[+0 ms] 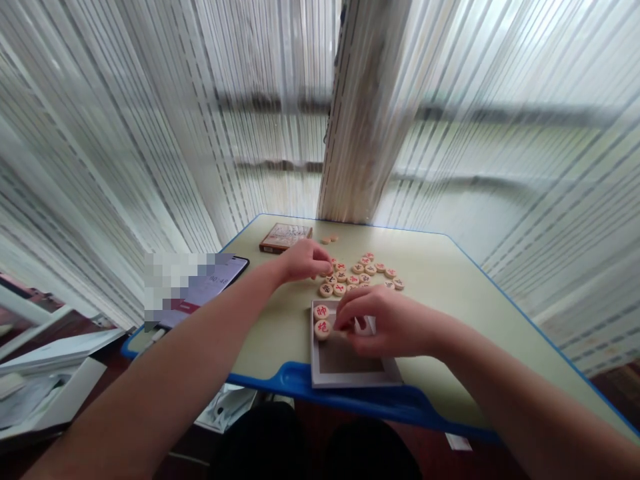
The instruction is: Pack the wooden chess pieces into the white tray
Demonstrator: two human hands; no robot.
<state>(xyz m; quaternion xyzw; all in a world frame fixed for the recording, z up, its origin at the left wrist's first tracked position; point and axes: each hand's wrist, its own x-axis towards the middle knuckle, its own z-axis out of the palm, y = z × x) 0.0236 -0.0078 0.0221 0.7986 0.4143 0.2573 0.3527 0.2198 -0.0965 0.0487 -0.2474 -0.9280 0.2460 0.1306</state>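
Observation:
Over the open box tray [316,363], my right hand [387,321] is closed with fingers and thumb together on a Chinese chess piece, mostly hidden by the fingers. Inside the tray's left side lie two round wooden pieces with red characters, an upper piece [321,312] and a lower piece [323,330]. My left hand [305,259] reaches to the left edge of the loose pieces [353,280] beyond the tray. Its fingertips pinch a Chinese chess piece [327,270] there. The loose pieces lie flat, with red or dark characters.
A flat patterned box [285,236] lies at the back left, beside two small pieces [329,239]. A phone [210,290] rests on the left side of the blue-edged table [450,287]. Striped curtains [280,100] hang behind. An open white box [55,387] stands lower left.

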